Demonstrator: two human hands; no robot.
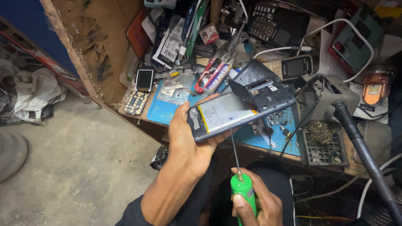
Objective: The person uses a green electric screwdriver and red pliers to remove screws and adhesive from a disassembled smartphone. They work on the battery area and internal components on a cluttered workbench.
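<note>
The opened phone (234,111) lies in the left hand (188,142), held above the near edge of the surface (167,111), its back off and a pale battery showing; the fingers behind it are hidden, only the thumb clamps its left end. The right hand (255,205), cut off by the lower frame edge, is closed around a green-handled screwdriver (243,188), whose thin shaft rises to touch the phone's lower edge; its tip is too fine to make out. A blue mat (165,109) lies under the phone. Behind, a clear plastic bag (176,90) of small parts sits left of a striped cylindrical pack (217,77). A small keypad phone (140,90) lies at the surface's left edge. White labelled cards (169,46) lean further back, half buried in clutter.
</note>
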